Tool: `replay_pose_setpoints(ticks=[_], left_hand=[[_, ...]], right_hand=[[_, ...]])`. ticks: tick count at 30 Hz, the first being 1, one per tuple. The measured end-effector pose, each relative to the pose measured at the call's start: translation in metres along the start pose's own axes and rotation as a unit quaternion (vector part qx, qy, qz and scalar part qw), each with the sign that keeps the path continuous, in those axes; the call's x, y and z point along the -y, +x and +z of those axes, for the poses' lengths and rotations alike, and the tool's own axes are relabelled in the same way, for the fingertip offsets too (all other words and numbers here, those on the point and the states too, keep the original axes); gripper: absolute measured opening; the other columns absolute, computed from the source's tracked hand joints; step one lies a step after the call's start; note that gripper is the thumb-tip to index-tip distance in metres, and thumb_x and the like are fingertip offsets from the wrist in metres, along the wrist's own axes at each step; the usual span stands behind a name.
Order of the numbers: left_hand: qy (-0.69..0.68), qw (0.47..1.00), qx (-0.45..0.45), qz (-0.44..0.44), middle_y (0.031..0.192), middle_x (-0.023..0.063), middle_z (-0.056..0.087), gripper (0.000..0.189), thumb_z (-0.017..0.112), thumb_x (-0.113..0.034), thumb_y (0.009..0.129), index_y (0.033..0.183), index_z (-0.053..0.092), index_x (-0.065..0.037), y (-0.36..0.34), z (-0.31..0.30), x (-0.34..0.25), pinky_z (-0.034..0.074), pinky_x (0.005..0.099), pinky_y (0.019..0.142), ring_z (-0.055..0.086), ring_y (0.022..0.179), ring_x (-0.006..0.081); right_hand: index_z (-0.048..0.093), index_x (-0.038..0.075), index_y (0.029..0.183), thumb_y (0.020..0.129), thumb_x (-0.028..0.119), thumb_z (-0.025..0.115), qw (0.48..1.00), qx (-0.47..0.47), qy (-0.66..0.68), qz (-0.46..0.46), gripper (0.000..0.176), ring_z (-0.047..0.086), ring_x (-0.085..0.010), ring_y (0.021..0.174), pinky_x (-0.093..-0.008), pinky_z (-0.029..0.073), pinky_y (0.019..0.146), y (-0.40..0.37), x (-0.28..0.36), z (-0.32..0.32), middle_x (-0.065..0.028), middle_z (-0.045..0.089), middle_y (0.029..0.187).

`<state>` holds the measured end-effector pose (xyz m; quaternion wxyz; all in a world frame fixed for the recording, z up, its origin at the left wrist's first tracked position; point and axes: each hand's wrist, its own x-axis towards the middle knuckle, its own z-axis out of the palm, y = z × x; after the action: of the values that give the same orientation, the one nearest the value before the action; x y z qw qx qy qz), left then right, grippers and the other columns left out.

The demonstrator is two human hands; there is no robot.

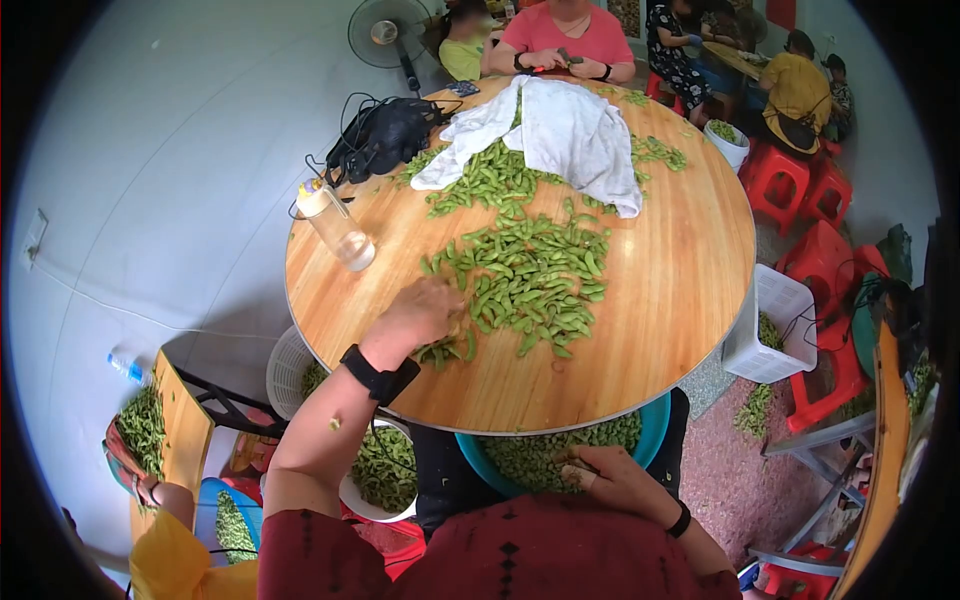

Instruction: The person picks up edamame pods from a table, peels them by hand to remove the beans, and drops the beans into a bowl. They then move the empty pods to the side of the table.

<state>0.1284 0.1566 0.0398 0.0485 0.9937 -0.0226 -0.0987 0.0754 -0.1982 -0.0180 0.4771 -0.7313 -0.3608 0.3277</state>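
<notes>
My left hand is over the round wooden table, at the left edge of a pile of green pods; its fingers are blurred and partly hidden. Below the table's near edge, my right hand is at the rim of a teal basin holding shelled beans. Its thumb and fingers are pressed together, and what they hold is too small to name. Farther back, a white cloth partly covers more pods.
A clear bottle and a black bag stand at the table's left. Across it sits a person in pink. White baskets and red stools are at the right; a bucket of pods is lower left.
</notes>
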Motion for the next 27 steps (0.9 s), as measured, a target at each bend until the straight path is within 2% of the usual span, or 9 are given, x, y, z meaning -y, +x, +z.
replay_pose_setpoints(ticks=[5,12,13,14,16,17,19,21,27], left_hand=[[0.001,0.977,-0.202,0.063,0.103,0.0152,0.067,0.035,0.061,0.003,0.075,0.107,0.066,-0.009,0.062,0.016,0.004,0.053,0.0414,0.079,0.065,0.095,0.0351],[-0.039,0.983,-0.154,0.087,0.098,0.0178,0.067,0.031,0.057,0.002,0.078,0.108,0.063,-0.007,0.075,0.022,-0.001,0.052,0.0442,0.079,0.064,0.095,0.0375],[-0.03,0.987,-0.156,0.039,0.102,0.0189,0.065,0.035,0.057,0.003,0.076,0.109,0.063,-0.006,0.065,0.018,-0.007,0.052,0.0444,0.079,0.063,0.095,0.0382],[-0.02,0.987,-0.158,-0.01,0.105,0.02,0.064,0.038,0.056,0.005,0.074,0.11,0.062,-0.006,0.055,0.013,-0.012,0.051,0.0446,0.08,0.062,0.095,0.0388],[-0.045,0.976,-0.214,0.009,0.102,0.02,0.064,0.038,0.056,0.005,0.075,0.11,0.063,-0.005,0.029,0.011,-0.02,0.051,0.0441,0.078,0.062,0.093,0.039],[-0.069,0.959,-0.271,0.032,0.1,0.02,0.065,0.037,0.056,0.005,0.075,0.11,0.064,-0.005,0.015,0.012,-0.027,0.051,0.0437,0.077,0.063,0.091,0.0392],[-0.13,0.954,-0.264,0.057,0.096,0.0192,0.065,0.034,0.058,0.002,0.076,0.109,0.064,-0.004,-0.022,0.014,-0.05,0.05,0.0431,0.075,0.062,0.088,0.039],[-0.229,0.932,-0.257,0.112,0.089,0.0177,0.064,0.031,0.062,-0.002,0.079,0.109,0.065,-0.003,-0.058,0.024,-0.076,0.05,0.0412,0.072,0.062,0.082,0.0375],[-0.325,0.914,-0.228,0.084,0.084,0.0165,0.062,0.027,0.065,-0.002,0.081,0.108,0.065,0.0,-0.113,0.063,-0.133,0.051,0.0363,0.065,0.063,0.075,0.0332]], right_hand=[[0.059,0.001,0.119,0.094,0.024,0.055,1.0,-0.001,-0.011,-0.01,0.035,0.066,-0.0258,0.082,-0.0348,0.05,0.076,0.005,0.0,0.008,-0.0155,0.067,0.085],[0.056,0.001,0.124,0.095,0.023,0.054,0.999,-0.038,-0.022,0.021,0.037,0.066,-0.0259,0.081,-0.0356,0.05,0.076,-0.01,0.01,0.003,-0.016,0.066,0.087],[0.056,0.001,0.124,0.095,0.023,0.054,0.999,-0.036,-0.02,0.023,0.037,0.066,-0.0259,0.081,-0.0356,0.05,0.076,-0.009,0.012,0.003,-0.016,0.066,0.087],[0.057,0.0,0.121,0.095,0.022,0.054,0.998,-0.046,-0.033,0.014,0.035,0.065,-0.0309,0.08,-0.0373,0.049,0.076,-0.007,0.013,0.003,-0.0184,0.065,0.086],[0.058,-0.002,0.118,0.094,0.021,0.054,0.998,-0.052,-0.042,0.009,0.033,0.064,-0.0359,0.08,-0.0391,0.049,0.075,-0.001,0.016,0.003,-0.0208,0.064,0.084],[0.058,-0.001,0.117,0.095,0.021,0.053,0.998,-0.06,-0.026,-0.022,0.031,0.064,-0.0316,0.074,-0.0372,0.049,0.07,0.004,0.017,0.003,-0.0184,0.063,0.081],[0.058,-0.001,0.116,0.096,0.022,0.052,0.997,-0.069,-0.005,-0.043,0.03,0.064,-0.0272,0.069,-0.0353,0.049,0.065,0.012,0.024,0.003,-0.0159,0.063,0.077],[0.056,0.005,0.117,0.099,0.025,0.05,0.983,-0.041,0.172,0.051,0.028,0.056,-0.0097,0.059,-0.0242,0.045,0.053,0.02,0.035,0.002,-0.0046,0.06,0.075],[0.044,0.004,0.121,0.1,0.02,0.047,0.952,-0.069,0.298,0.027,0.026,0.054,-0.0084,0.055,-0.0214,0.041,0.047,0.038,0.024,0.021,-0.0036,0.06,0.078]])
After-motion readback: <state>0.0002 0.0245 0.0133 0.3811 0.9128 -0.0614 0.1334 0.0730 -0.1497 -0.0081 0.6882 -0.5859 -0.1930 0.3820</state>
